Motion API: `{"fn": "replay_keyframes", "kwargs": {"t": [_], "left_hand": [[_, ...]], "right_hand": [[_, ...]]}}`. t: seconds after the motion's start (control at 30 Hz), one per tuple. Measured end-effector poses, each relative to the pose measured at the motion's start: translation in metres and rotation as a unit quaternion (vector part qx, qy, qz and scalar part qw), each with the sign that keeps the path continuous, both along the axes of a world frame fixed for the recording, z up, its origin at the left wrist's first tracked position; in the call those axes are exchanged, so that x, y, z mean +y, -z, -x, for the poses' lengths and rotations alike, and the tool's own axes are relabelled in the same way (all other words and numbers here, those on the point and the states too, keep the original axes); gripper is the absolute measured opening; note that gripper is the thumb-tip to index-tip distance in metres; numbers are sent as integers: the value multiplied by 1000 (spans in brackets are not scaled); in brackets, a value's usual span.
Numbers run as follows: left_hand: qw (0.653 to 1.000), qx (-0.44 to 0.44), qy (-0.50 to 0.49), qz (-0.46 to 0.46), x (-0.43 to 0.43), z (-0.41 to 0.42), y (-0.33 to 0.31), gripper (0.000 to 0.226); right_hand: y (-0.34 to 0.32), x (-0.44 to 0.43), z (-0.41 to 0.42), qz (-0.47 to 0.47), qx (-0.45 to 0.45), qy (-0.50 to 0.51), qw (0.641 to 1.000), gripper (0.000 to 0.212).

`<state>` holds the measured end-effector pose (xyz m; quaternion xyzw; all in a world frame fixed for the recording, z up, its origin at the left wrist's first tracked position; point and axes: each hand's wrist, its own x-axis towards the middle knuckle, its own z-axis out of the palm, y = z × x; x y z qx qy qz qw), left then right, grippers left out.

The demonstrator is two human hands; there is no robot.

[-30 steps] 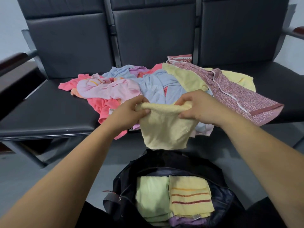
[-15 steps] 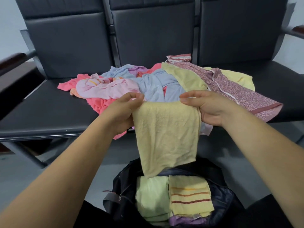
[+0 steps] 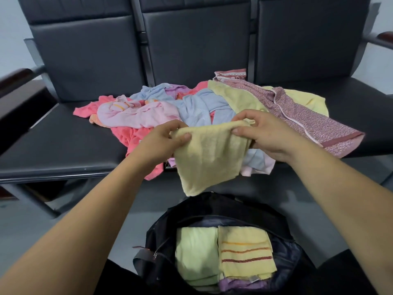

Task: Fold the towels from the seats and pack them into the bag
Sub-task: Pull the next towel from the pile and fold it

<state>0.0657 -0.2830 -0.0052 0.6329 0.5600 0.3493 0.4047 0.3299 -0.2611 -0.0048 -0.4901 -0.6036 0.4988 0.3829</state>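
Your left hand [image 3: 161,143] and right hand [image 3: 261,135] each pinch a top corner of the yellow towel [image 3: 210,158], stretched left-to-right off the bench [image 3: 63,145] front edge, with the open bag [image 3: 223,206] directly below it.

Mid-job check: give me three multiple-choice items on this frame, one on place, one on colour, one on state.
1. The striped towel lies: A on the left seat; B in the bag; C on the floor.
2. The held towel, gripped by the left hand and right hand, is: A pale yellow; B blue; C pink.
3. The bag is: A zipped shut; B open; C upside down.
Key: 1 B, it sits folded beside a green towel inside; 2 A, its cloth shows pale yellow; 3 B, its mouth gapes, showing folded towels.
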Motion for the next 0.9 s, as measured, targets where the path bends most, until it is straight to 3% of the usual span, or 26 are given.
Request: {"fn": "replay_keyframes", "kwargs": {"t": [0.13,0.23,0.33,0.43,0.53,0.6,0.67,0.73,0.83,0.9], "left_hand": [[984,-158,-50,67,1,-2,-3,5],[966,-232,-24,113,1,-1,-6,23],[982,-166,-17,91,0,-1,-3,41],[997,-60,-41,18,-2,0,0,36],[996,51,-61,-46,-1,1,-1,31],[983,147,-58,-96,-2,-3,-3,22],[968,203,-56,-135,-1,-6,-3,13],[960,220,-58,-162,1,-6,0,18],[962,189,-73,-184,3,-7,1,25],[966,151,-82,-191,3,-8,0,27]], "right_hand": [[0,3,-3,85,128,14,988,23],[-3,4,-3,108,188,38,975,21],[-5,1,-4,112,184,2,976,27],[-10,-4,-5,120,104,-86,984,45],[-12,-9,1,13,-102,-54,993,39],[-11,-8,7,-70,-203,1,977,32],[-8,-4,7,-110,-211,34,971,28],[-5,1,5,-129,-200,65,969,25],[-4,4,3,-140,-156,101,973,16],[-4,3,3,-119,-66,107,985,15]]}}
